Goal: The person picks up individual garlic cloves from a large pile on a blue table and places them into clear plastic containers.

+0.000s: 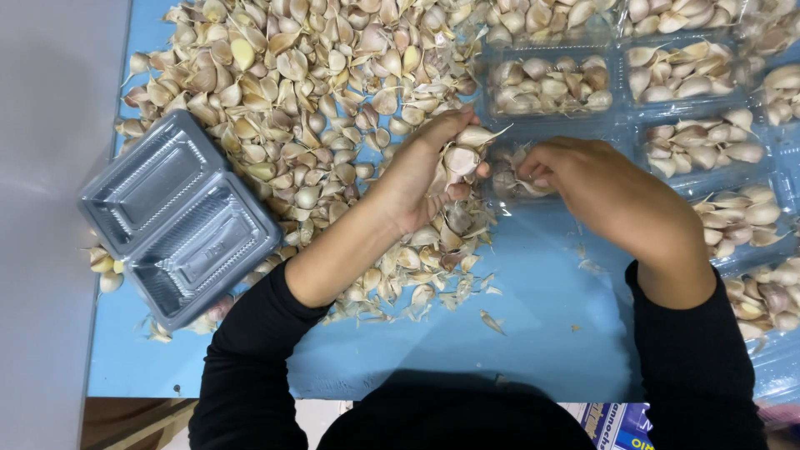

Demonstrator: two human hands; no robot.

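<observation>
A handful of garlic cloves [461, 158] sits cupped in the left hand [421, 179], fingers curled loosely round them at the pile's edge; the topmost clove lies roughly crosswise, tip pointing right. The right hand [600, 187] has fingers pressed into a clear tray [510, 179] on the blue counter [533, 317]. With so slack a cup, cloves could spill.

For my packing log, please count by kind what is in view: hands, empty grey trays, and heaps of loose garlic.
Hands: 2, the left hand cupping garlic cloves, and the right hand
Empty grey tray: 1
Heap of loose garlic: 1
Total: 4
</observation>
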